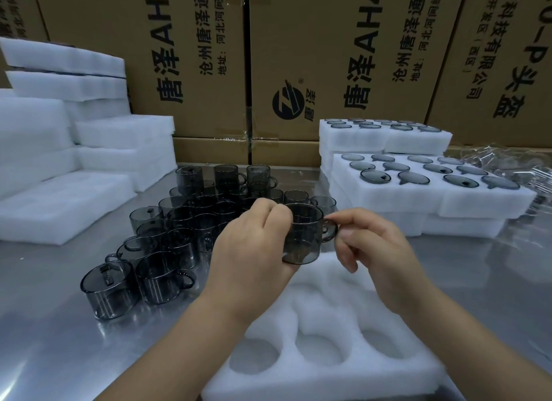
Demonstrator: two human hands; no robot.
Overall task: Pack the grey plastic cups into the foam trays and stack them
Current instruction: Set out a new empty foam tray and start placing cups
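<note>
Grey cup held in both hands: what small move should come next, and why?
Probably lower the grey cup into an empty pocket of the foam tray right beneath it: the left hand grips its body, the right hand pinches its handle, and the three near pockets show nothing in them.

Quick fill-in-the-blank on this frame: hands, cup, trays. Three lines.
1. The left hand grips the grey cup by its body, while the right hand pinches its ____.
2. The visible pockets of the foam tray below the hands are all ____.
3. The filled trays are stacked on the person's ____ side.

Missing words: handle; empty; right.
</note>
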